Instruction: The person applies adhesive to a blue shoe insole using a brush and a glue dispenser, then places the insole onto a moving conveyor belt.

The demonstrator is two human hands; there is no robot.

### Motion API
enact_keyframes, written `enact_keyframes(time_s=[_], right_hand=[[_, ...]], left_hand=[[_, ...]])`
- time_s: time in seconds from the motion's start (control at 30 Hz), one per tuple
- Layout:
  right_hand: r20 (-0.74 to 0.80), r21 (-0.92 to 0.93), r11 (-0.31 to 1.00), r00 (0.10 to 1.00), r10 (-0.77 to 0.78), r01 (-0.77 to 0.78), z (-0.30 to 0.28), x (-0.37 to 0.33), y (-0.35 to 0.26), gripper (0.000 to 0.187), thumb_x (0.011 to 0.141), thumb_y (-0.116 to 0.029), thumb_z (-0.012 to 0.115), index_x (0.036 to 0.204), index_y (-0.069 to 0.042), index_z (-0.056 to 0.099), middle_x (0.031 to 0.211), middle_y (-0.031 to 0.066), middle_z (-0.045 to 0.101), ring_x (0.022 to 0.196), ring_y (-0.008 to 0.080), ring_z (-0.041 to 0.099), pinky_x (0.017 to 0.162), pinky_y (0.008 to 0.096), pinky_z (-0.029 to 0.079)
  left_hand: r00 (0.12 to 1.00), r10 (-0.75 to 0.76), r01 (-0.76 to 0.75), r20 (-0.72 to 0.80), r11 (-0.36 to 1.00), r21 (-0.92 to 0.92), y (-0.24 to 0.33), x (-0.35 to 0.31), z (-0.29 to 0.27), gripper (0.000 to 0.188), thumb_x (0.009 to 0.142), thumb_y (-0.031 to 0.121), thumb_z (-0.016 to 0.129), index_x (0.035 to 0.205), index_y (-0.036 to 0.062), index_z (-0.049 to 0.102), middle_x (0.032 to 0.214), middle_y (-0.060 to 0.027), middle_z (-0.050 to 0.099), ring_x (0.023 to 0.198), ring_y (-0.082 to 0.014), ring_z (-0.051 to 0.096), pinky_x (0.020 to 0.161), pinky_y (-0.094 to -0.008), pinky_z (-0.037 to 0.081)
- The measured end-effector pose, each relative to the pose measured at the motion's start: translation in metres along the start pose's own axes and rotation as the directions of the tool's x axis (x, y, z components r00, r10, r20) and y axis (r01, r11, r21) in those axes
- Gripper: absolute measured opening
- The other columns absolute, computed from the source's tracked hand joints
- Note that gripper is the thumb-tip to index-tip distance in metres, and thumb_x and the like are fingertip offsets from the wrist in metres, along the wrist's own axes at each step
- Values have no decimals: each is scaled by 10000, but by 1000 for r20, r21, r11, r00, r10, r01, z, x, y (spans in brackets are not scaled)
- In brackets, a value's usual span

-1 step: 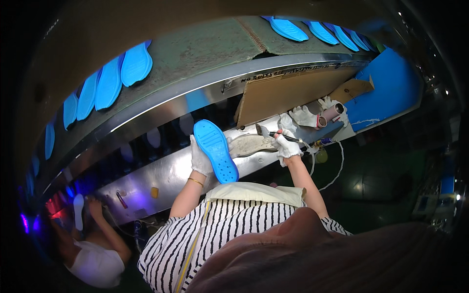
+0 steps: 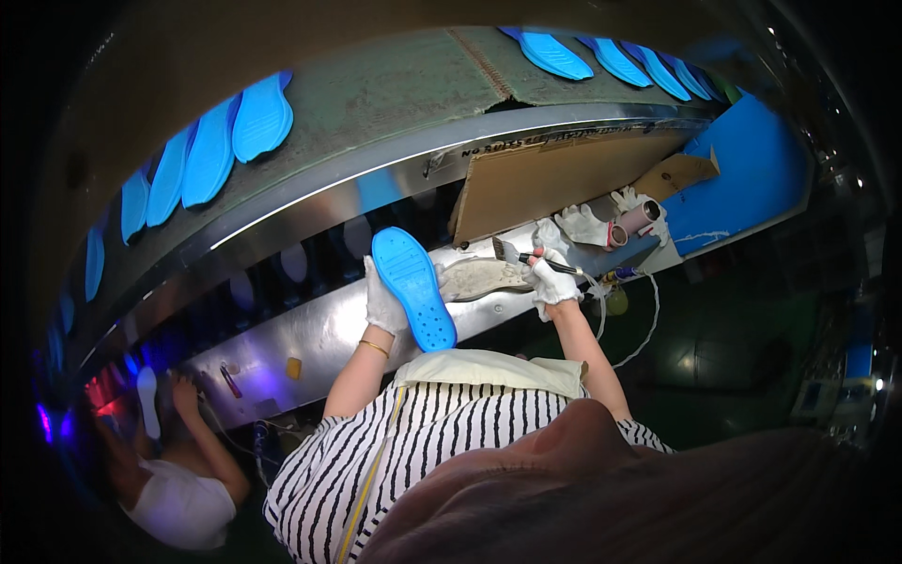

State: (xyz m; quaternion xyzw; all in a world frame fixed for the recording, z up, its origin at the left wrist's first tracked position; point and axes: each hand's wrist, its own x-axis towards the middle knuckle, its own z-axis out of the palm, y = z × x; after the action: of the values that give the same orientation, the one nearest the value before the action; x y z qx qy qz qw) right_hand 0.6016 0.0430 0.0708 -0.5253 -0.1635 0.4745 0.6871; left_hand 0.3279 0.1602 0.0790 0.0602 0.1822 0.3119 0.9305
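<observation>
The left hand [image 2: 381, 303] clasps a blue shoe sole [image 2: 415, 289], the right hand [image 2: 554, 281] a flat brush [image 2: 510, 252]: apparently a brushing step, next needing the sole steady.

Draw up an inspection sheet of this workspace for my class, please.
Surface: metal bench, with a grey sole-shaped piece on it.
Job's things: blue sole; brush, contact with the grey piece unclear.
Clutter: loose white gloves, pinkish cylinder, cardboard sheet, yellow block.
Grips: left grip holds the sole, right grip the brush; both gloved.
Cables: white cord looping beside the bench.
Surroundings: green belt bearing more blue soles; co-worker at left.
</observation>
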Motion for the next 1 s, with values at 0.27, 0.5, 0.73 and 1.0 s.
enact_keyframes(time_s=[0.27, 0.5, 0.73, 1.0], right_hand=[[293, -158, 944, 927, -235, 289, 20, -22, -74, 181, 798, 27, 659, 948, -20, 571, 896, 67, 640, 826, 117, 612, 744, 254, 506], [270, -62, 927, 901, -340, 369, 53, -30, -92, 178, 805, 11, 622, 952, 6, 522, 875, 98, 638, 735, 115, 614, 663, 245, 513], [209, -6, 866, 848, -487, 499, 66, -36, -71, 217, 785, 39, 625, 981, 14, 535, 884, 87, 631, 772, 111, 611, 725, 244, 506], [371, -23, 860, 803, -466, 509, 67, -52, -62, 230, 788, 62, 616, 990, 5, 524, 890, 74, 611, 770, 105, 603, 707, 245, 506]], left_hand=[[989, -18, 30, 145, 996, -81, -59, 25, 62, 1025, 724, 854, 318, 1397, 81, 343, 1318, -255, 442, 1181, -459, 456, 977, -654, 343], [954, 280, -295, 110, 940, 169, -111, 27, 114, 815, 844, 732, 335, 1373, 115, 385, 1284, -104, 521, 1130, -245, 535, 987, -395, 439], [906, 415, -421, 86, 856, 299, -127, 26, 104, 821, 808, 744, 393, 1360, 137, 391, 1269, -75, 531, 1134, -207, 535, 994, -368, 438], [914, 406, -385, 29, 840, 381, -107, 2, 110, 839, 800, 772, 366, 1345, 134, 412, 1267, -93, 532, 1134, -238, 535, 1012, -384, 412]])
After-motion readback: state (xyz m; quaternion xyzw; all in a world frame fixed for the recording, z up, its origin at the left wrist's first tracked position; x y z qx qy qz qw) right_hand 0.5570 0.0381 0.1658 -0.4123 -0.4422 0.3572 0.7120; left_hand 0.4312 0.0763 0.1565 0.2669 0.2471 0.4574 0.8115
